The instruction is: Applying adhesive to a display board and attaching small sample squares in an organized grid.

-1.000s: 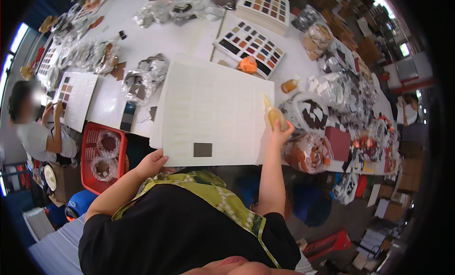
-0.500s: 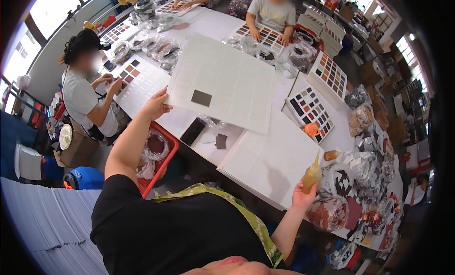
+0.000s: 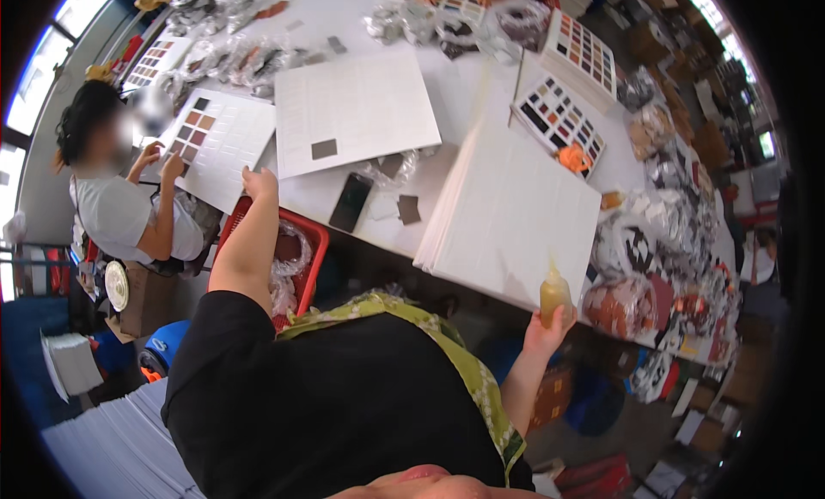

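Holding squeeze bottle [image 3: 554, 298] low right of frame, over near edge of white card stack [image 3: 516, 215].

Right hand [image 3: 546, 330]: fingers closed round bottle base, nozzle up, amber fluid inside. Prob. light, soft-walled plastic, maybe slick w/ glue; best gripped mid-body, gently, else likely to squirt. Left hand [image 3: 259, 184] centre-left, resting at tabletop [image 3: 464, 78] edge beside white sample board [image 3: 357, 112]; fingers look loosely curled, nothing held. Red basket [image 3: 314, 241] w/ plastic bags just below it. Dark phone [image 3: 351, 202] nearby. Another person upper left, hands on swatch card [image 3: 215, 138].
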Demonstrator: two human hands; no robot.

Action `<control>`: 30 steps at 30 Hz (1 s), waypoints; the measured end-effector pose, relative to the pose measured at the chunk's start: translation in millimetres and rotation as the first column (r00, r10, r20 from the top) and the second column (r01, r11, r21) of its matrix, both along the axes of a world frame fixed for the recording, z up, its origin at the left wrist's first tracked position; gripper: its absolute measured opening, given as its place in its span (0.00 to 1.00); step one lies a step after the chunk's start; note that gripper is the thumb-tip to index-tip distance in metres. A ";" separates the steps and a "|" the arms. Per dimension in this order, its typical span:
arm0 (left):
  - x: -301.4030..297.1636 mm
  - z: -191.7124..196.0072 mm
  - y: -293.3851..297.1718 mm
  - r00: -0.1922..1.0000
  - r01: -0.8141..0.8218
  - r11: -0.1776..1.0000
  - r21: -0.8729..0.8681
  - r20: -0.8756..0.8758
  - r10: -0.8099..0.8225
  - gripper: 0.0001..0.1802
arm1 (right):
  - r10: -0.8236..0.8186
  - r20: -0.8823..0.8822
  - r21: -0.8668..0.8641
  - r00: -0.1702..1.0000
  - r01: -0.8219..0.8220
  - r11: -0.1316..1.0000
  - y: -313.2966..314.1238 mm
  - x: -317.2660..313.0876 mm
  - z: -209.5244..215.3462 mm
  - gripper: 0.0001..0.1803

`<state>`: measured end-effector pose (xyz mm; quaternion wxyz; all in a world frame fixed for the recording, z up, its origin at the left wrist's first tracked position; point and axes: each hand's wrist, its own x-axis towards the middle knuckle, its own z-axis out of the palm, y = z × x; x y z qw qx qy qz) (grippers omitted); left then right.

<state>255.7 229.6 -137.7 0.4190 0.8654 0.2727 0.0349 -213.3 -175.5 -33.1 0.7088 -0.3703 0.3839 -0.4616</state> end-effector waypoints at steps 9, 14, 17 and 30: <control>-127.5 -42.5 -162.4 -0.188 0.946 -0.226 0.233 -0.173 -0.967 0.19 | -0.034 -0.265 -0.124 0.964 0.000 0.992 51.8 -15.1 -8.4 0.21; -128.5 -48.0 -212.0 -0.124 0.899 -0.252 0.358 -0.344 -0.931 0.24 | -0.210 -0.488 -0.467 0.847 -0.050 0.883 64.8 -23.3 -1.0 0.25; -119.7 -54.3 -222.3 -0.192 0.864 -0.364 0.348 -0.441 -0.877 0.19 | -0.190 -0.510 -0.627 0.839 -0.211 0.750 75.4 -18.3 0.6 0.25; -101.1 -44.1 -218.3 -0.244 0.875 -0.356 0.330 -0.335 -0.910 0.06 | -0.504 -0.594 -0.730 0.627 -0.158 0.665 96.7 -22.4 -18.2 0.24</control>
